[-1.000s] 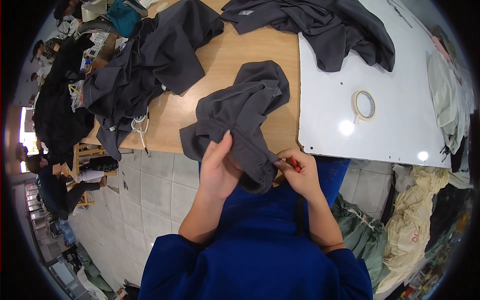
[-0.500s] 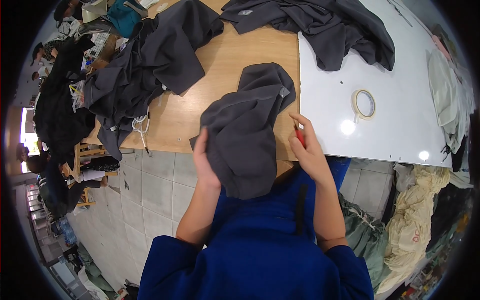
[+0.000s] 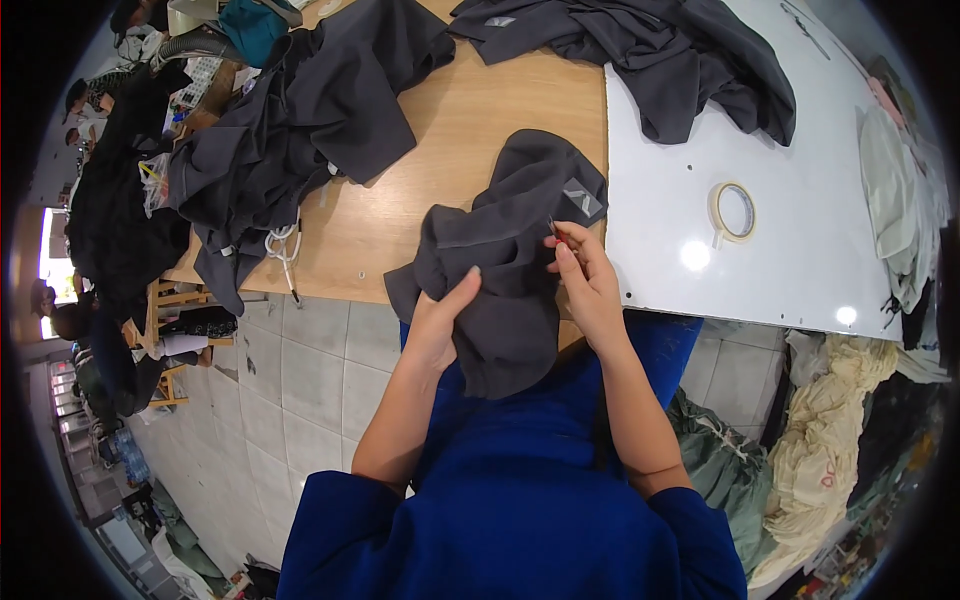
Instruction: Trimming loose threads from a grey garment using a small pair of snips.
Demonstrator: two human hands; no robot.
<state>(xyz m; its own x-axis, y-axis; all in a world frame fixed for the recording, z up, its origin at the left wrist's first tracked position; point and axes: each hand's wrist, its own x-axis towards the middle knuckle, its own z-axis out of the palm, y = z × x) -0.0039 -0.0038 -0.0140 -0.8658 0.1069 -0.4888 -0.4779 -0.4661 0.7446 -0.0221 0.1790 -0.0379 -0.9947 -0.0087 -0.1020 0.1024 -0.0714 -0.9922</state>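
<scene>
A dark grey garment [image 3: 500,310] hangs over the near edge of the wooden table, its far end on the tabletop and its lower end above my lap. My left hand [image 3: 438,325] grips its left side, thumb on top and the other fingers hidden under the cloth. A light grey reflective patch [image 3: 580,198] shows at the garment's far right end. My right hand [image 3: 588,285] is closed round a small red tool [image 3: 560,236] with a thin pointed metal tip. That tip is at the cloth, just below the patch; whether it touches, I cannot tell.
More dark grey garments lie in heaps at the table's left [image 3: 290,130] and far side [image 3: 650,50]. A roll of masking tape [image 3: 718,212] rests on the white board [image 3: 660,240] at right. White cord [image 3: 284,250] dangles off the left edge. Cream cloth bundles [image 3: 815,450] stand lower right.
My right hand has moved left with the red tool, from beside the garment to over it. My left thumb has come onto the cloth, and the patch has turned more into view.
</scene>
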